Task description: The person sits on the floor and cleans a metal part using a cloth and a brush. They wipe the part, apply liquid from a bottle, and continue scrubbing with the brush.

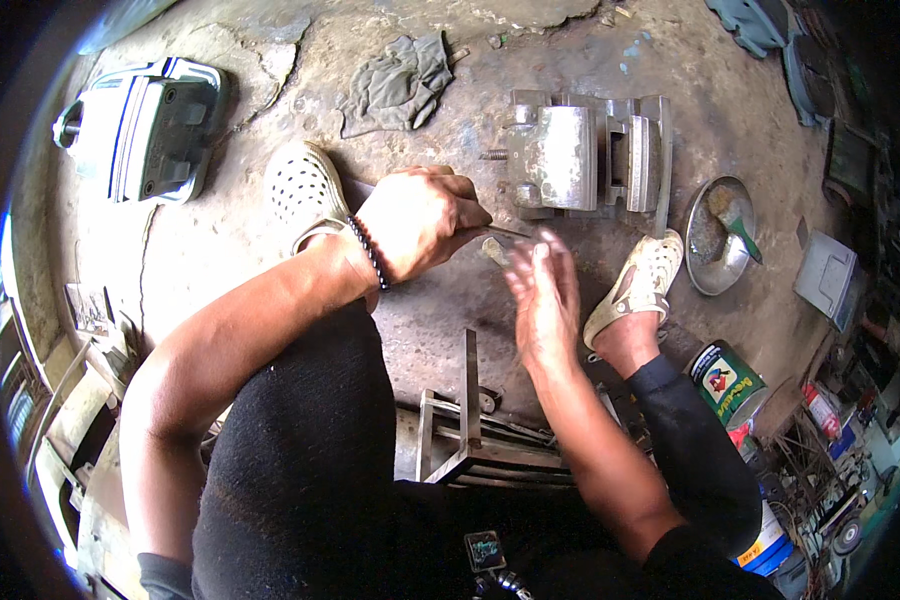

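Left hand (420,225): I am closing it in a fist, back of the hand facing up, and gripping a thin metal rod (510,233) whose free end is pointing right, toward my other hand. A black beaded bracelet (368,252) is circling this wrist.

Right hand (545,300): I am holding it open, fingers extended and blurring at the tips, near the rod's end; I cannot tell whether they are touching it. A small pale lump (495,252) is showing between my hands, just below the rod; its support is unclear.

Just beyond, a heavy metal assembly (570,160) is lying on the concrete floor (530,50), a threaded bolt (493,155) jutting from its left side. To its right, a round metal dish (708,280) is holding a green-handled brush (740,240). A crumpled grey cloth (400,85) is lying farther off, and a second metal assembly (155,135) is sitting at far left. My two pale clogs, left (300,190) and right (640,285), are flanking the work; a green can (728,380) is standing near the right one.
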Demonstrator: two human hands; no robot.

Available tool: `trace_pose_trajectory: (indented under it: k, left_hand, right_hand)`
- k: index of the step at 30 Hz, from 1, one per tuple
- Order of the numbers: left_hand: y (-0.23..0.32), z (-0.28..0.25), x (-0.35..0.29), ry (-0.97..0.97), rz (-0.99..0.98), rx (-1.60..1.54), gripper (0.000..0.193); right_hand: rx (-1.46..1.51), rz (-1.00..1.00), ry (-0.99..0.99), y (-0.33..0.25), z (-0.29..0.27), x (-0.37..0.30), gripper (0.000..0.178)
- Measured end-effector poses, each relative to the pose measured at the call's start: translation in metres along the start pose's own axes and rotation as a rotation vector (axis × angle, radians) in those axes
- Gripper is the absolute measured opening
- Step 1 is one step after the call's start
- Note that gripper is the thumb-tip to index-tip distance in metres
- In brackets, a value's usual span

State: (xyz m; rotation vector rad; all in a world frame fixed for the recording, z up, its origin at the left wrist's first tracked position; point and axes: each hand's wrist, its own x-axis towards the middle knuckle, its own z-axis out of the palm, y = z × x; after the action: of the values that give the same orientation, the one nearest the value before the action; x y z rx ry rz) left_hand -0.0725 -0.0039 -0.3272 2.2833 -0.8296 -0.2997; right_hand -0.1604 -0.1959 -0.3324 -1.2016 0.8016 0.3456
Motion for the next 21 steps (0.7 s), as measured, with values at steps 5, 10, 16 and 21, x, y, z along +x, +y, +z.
trace_pose_trajectory:
  k: [5,10,16,21]
  left_hand:
    - [0.003,-0.017,-0.001,0.001,0.357,0.258,0.04]
    - [0.005,-0.027,-0.002,0.044,0.414,0.282,0.046]
    - [0.004,-0.028,0.0,0.123,0.137,0.246,0.037]
    - [0.004,-0.011,-0.003,-0.012,-0.378,-0.446,0.038]
  right_hand:
    - [0.784,0.325,-0.462,-0.005,-0.012,0.001,0.056]
    - [0.381,0.214,-0.366,-0.017,-0.026,0.013,0.032]
    - [0.352,0.152,-0.264,-0.017,-0.038,0.02,0.025]
    - [0.155,0.024,-0.164,-0.018,-0.035,0.019,0.025]
